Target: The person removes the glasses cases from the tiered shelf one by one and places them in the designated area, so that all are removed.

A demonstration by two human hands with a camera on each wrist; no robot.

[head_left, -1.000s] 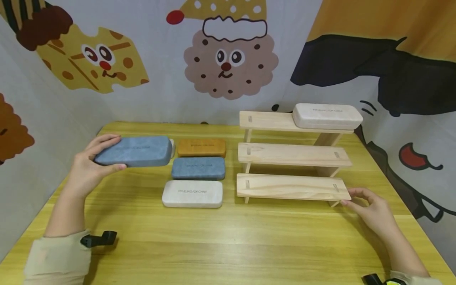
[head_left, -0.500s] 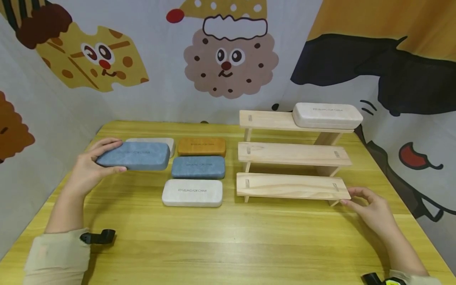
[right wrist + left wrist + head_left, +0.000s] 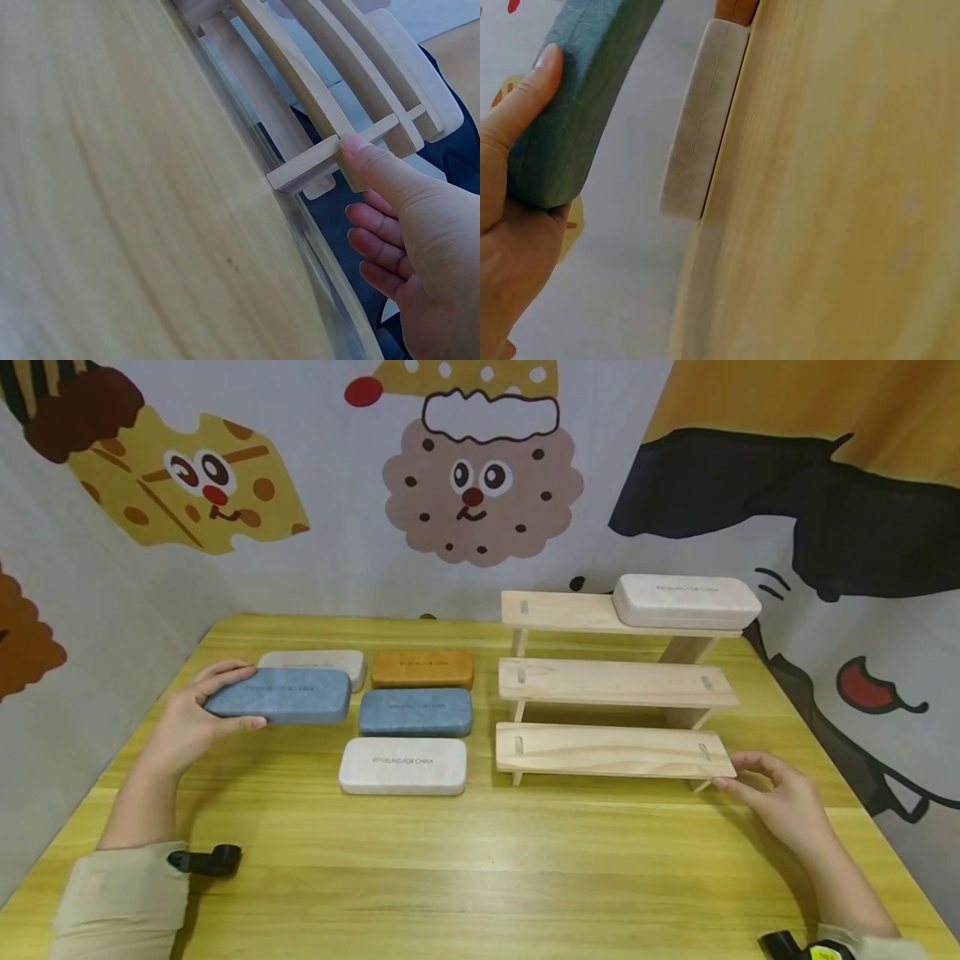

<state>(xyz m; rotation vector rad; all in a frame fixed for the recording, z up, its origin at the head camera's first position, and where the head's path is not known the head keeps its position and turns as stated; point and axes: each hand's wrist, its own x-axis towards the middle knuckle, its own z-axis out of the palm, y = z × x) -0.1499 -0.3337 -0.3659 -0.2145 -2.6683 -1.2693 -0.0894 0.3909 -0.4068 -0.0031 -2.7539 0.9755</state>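
Note:
My left hand grips a blue glasses case by its left end, thumb along the near side and fingers at the far side. In the left wrist view the case is held clear of the table. Behind it in the head view, a white glasses case is partly hidden. My right hand pinches the right end of the lowest shelf of a three-step wooden display stand. The right wrist view shows the thumb pressed on that shelf's end. Another white glasses case lies on the top step, towards the right.
Left of the stand, an orange glasses case, a second blue case and a white case lie in a column on the wooden table. A cartoon-printed curtain hangs close behind the table.
My left hand has lowered the blue glasses case and drawn it slightly nearer, uncovering more of the white case behind. My right hand keeps its pinch on the stand.

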